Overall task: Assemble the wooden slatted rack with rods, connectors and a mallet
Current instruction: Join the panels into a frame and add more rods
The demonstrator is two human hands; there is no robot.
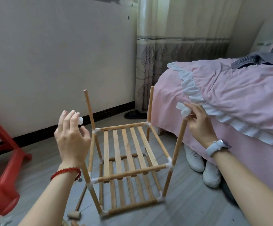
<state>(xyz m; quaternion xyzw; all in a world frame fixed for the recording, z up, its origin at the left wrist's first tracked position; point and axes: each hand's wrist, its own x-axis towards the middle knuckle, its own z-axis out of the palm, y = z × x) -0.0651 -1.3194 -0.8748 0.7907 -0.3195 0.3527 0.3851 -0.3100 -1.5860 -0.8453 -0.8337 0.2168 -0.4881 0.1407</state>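
At the far left a red plastic stool (3,162) stands on the grey floor (189,207). Near the bottom edge a small wooden mallet (77,209) lies on the floor, its thin handle slanting up and to the right towards the rack. My left hand (72,141), with a red bead bracelet (67,172) at the wrist, is raised above the near left corner of the rack, fingers pointing up, and pinches one white connector (80,120) between thumb and fingertips. The wooden slatted rack (129,162) stands upright in the middle of the floor, just beside the bed; it has two slatted shelves, one above the other, the upper one with five slats running away from me. Four rods rise upright above the upper shelf, one at each corner, and their tops are bare: the far left rod (88,110), the far right one (150,105), the near right one (179,142), and a near left one mostly behind my left wrist. My right hand (197,123), a grey watch (217,146) on its wrist, holds a second white connector (184,110) just above the top of the near right rod, fingers curled round it. Two white shoes (202,168) sit under the edge of the pink-covered bed (230,98) at the right.
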